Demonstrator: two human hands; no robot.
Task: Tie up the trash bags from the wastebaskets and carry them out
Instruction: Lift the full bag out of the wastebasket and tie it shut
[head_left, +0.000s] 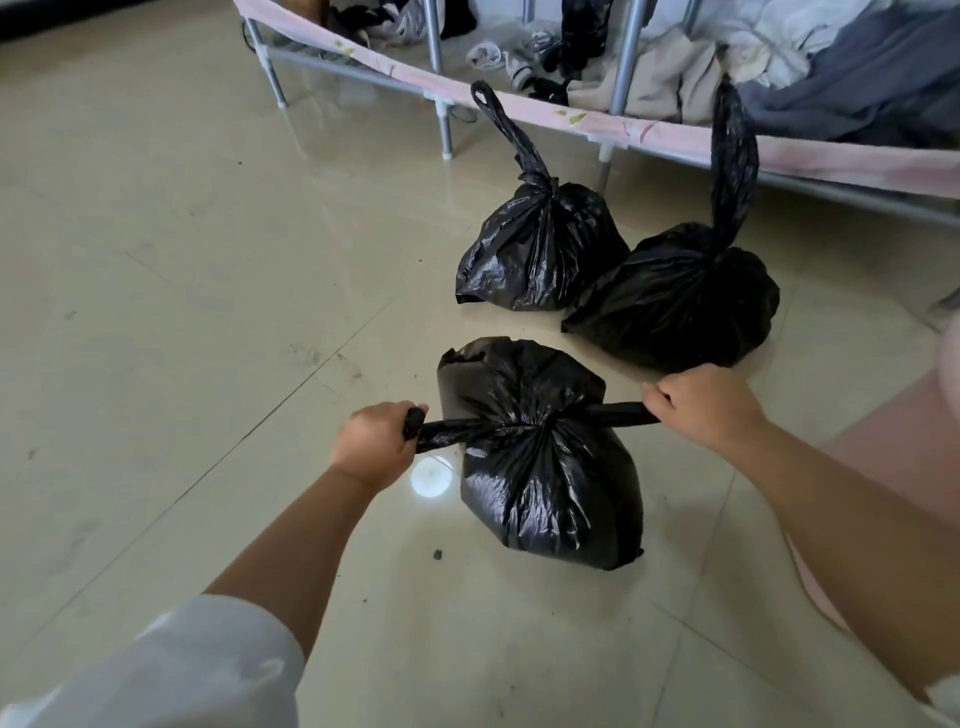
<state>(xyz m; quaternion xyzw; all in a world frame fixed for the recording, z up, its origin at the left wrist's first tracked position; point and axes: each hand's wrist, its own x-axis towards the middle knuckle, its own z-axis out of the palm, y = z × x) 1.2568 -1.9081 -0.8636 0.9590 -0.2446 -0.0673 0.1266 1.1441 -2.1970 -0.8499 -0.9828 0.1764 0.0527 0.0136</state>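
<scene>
Glossy tile floor (208, 260) bears a crinkled black trash bag (540, 483), both hands' grips (376, 441) (701, 402) clenching its knot-tails.

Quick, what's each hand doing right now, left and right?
Left hand: closed on the left tie strip of the nearest trash bag.
Right hand: closed on the right tie strip of the same bag.

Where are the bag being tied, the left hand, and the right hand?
Bag being tied (540, 467): head view, on its crinkled front below the knot.
Left hand (371, 447): head view, back of the hand.
Right hand (701, 402): head view, back of the hand.
</scene>
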